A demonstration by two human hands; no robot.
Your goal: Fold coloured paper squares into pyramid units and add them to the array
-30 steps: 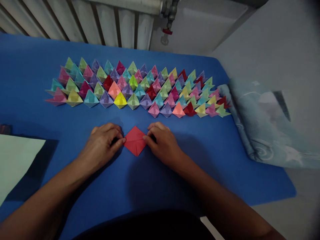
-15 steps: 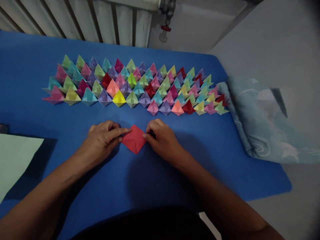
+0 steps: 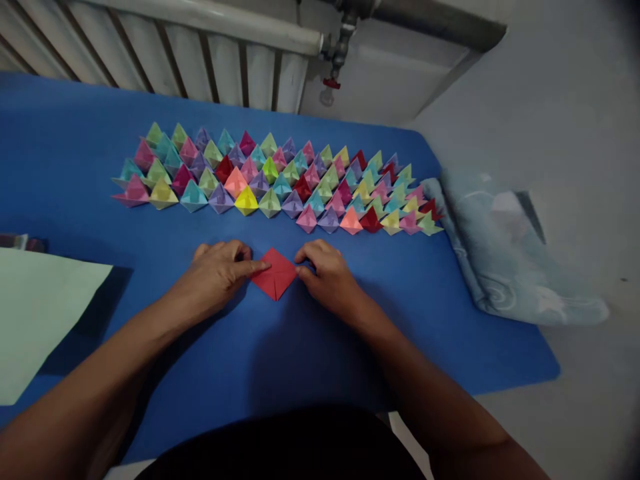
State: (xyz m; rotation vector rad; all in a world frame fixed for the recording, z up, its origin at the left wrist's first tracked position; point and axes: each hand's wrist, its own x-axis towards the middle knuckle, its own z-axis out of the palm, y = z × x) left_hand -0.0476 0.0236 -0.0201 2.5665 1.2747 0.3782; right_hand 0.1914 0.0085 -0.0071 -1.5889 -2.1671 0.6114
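Observation:
A small red folded paper (image 3: 278, 280), diamond-shaped with crease lines across it, lies on the blue table in front of me. My left hand (image 3: 213, 273) grips its left corner, the thumb pressed on top and the other fingers curled. At the right corner, my right hand (image 3: 327, 277) pinches the edge between thumb and curled index finger. Just beyond both hands stand several rows of small folded paper boats (image 3: 270, 203) in pink, green, blue, purple, yellow and red, packed close together.
A pale green paper sheet (image 3: 45, 313) rests at the left, with a partly hidden dark object behind it. On the right lies a folded grey-blue blanket (image 3: 520, 267). Behind the blue table (image 3: 210, 393) are a white radiator (image 3: 220, 70) and a pipe valve (image 3: 343, 47).
My left thumb now lies across the top of the red paper, where a straightened finger was before. My right hand stays at the right corner. The view has shifted slightly upward.

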